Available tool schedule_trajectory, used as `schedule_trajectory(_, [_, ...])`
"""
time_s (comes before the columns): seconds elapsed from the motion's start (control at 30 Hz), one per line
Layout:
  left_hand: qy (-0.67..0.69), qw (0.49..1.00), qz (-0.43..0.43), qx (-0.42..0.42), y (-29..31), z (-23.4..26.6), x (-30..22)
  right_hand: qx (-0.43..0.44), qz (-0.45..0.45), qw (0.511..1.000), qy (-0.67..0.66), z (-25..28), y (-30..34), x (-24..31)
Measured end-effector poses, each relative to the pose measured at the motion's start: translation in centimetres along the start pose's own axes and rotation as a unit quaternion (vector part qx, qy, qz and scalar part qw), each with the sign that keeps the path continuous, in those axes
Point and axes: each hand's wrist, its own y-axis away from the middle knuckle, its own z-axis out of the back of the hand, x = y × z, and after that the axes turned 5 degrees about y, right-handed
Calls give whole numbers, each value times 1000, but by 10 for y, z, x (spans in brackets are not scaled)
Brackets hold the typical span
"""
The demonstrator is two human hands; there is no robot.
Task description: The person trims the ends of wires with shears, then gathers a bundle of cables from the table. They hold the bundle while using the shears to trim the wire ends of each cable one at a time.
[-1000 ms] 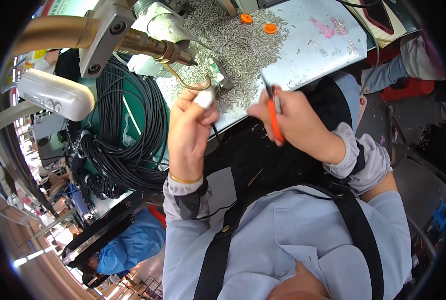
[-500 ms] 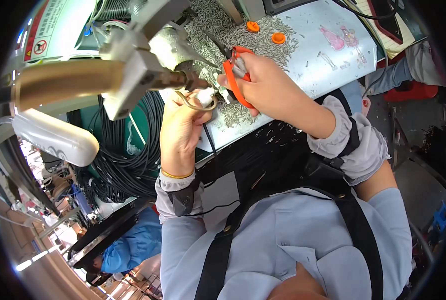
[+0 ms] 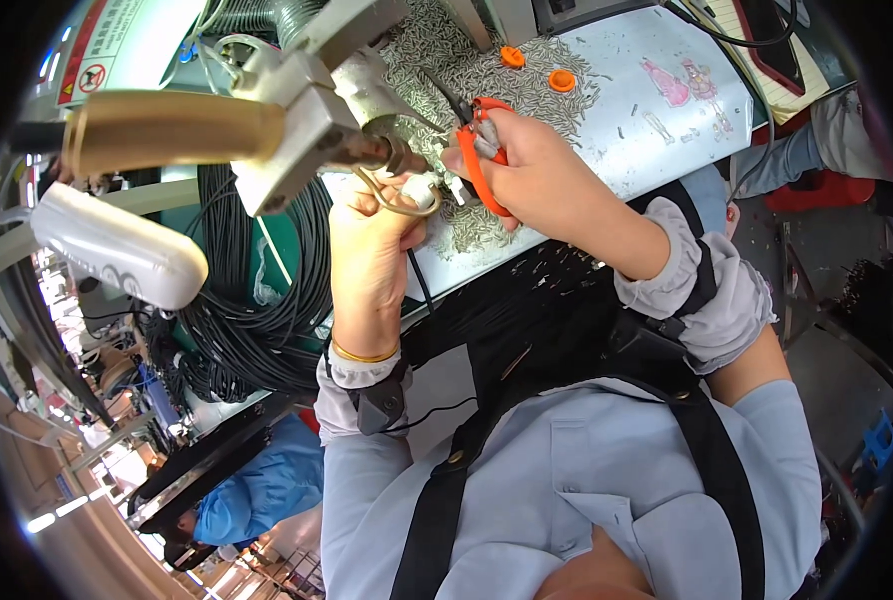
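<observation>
My left hand (image 3: 372, 250) is closed beneath a mounted tool, pinching a small white connector (image 3: 419, 190). A black cable (image 3: 419, 278) hangs below these fingers. A bent brass-coloured rod (image 3: 407, 208) crosses in front of the fingertips and hides part of the grip. My right hand (image 3: 542, 170) is wrapped around orange-handled pliers (image 3: 475, 165), whose dark, pointed jaws face away from me, spread apart. Between the two hands sits another small white piece (image 3: 459, 190); what supports it is hard to make out.
The mounted tool has a wooden handle (image 3: 182, 135) and a metal block (image 3: 302, 140) above my left hand. Many small metal pins (image 3: 557, 60) cover the worktop (image 3: 622, 150), with two orange caps (image 3: 562, 80) among them. Coiled black cables (image 3: 242, 340) lie left. A person in blue (image 3: 257, 490) is lower left.
My left hand and the mounted tool appear slightly farther right in the picture. The right hand keeps its hold on the pliers, almost in the same place.
</observation>
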Motion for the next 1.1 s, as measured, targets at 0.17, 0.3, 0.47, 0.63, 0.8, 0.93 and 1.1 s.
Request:
schedule_trajectory(0.17, [-20,1000,15,7,22,-3,-5,23,10,998,-56,0,17,1])
schedule_trajectory(0.3, [-41,999,-21,-3,48,-11,-2,47,23,992,-115,-4,35,-6])
schedule_trajectory(0.47, [-140,974,-177,-5,72,-22,6,64,30,988,-141,-8,53,3])
schedule_trajectory(0.63, [-127,970,-207,-20,85,-22,12,70,32,991,-111,-7,66,8])
schedule_trajectory(0.8, [-229,944,-238,-28,83,-7,22,71,1,997,-32,6,75,-1])
schedule_trajectory(0.93, [-526,787,-323,-13,71,16,26,-36,11,999,-28,15,76,-13])
schedule_trajectory(1.1, [-641,622,-333,-300,30,68,4,-101,63,992,-46,23,74,-19])
